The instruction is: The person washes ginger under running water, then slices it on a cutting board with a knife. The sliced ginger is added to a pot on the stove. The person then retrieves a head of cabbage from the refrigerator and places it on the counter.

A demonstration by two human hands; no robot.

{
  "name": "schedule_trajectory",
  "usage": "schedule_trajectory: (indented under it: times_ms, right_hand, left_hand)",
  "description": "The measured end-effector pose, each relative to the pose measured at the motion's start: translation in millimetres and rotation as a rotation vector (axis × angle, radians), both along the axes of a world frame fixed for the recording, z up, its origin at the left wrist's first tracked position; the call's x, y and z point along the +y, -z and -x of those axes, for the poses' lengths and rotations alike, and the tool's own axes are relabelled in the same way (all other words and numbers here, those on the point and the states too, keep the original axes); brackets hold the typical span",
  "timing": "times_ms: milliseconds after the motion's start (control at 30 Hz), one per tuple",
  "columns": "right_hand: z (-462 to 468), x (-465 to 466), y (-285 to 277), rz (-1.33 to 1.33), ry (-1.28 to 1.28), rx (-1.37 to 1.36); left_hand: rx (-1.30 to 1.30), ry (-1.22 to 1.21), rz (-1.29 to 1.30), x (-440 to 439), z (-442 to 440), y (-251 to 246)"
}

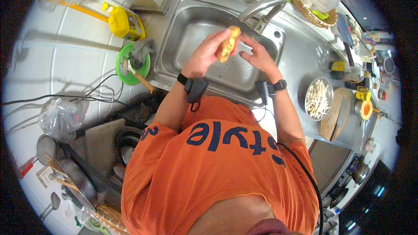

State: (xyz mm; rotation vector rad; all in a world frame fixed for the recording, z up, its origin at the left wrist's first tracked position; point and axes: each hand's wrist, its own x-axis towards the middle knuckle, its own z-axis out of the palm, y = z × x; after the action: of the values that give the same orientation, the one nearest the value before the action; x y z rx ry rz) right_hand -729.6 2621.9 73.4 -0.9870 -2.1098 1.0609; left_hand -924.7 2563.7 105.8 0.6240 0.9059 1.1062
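Observation:
My left hand [206,51] grips an elongated yellow-brown root vegetable [228,46], held tilted above the stainless steel sink basin [189,40]. Patches of its skin look paler, as if scraped. Just to the right of it is my right hand [260,57], thumb and fingers spread and nothing visible between them. Its fingertips come close to the vegetable's upper end, and I cannot tell whether they touch. A curved metal faucet [261,8] rises at the basin's far right corner. Small dark bits lie on the basin floor.
A green bowl [124,76] holds a grey cloth and a wooden-handled tool, below a yellow jug [125,23]. On the right counter are a bowl of pale strips [317,99], a cutting board [332,112] and a cleaver [342,112]. A wicker basket [302,5] sits beyond the faucet.

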Motion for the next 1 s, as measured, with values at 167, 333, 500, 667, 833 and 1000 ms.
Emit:
schedule_trajectory:
  times_ms: [167,333,500,667,833,1000]
  right_hand:
    - [-29.4,1.9,-30.8,0.592,-0.11,0.217]
    - [-62.8,4.9,-40.4,0.914,-0.238,0.582]
    - [-25.9,-14.1,-18.8,0.62,0.237,0.311]
    - [7.7,-33.7,-45.5,0.651,0.117,0.562]
    - [21.7,-48.2,-81.7,0.721,0.052,0.589]
    - [24.0,-55.3,-88.3,0.8,0.055,0.657]
  left_hand:
    - [0.43,-0.013,-0.017,17.0,10.2,-31.4]
    - [0.222,0.135,-0.129,42.4,-24.6,-23.5]
    - [0.025,-0.145,0.027,55.3,-18.9,-0.5]
    - [-0.235,-0.078,-0.018,46.6,-0.8,-9.5]
    - [-0.36,-0.079,-0.076,32.8,-1.4,-18.4]
    - [-0.296,-0.074,-0.175,26.4,-4.2,-28.7]
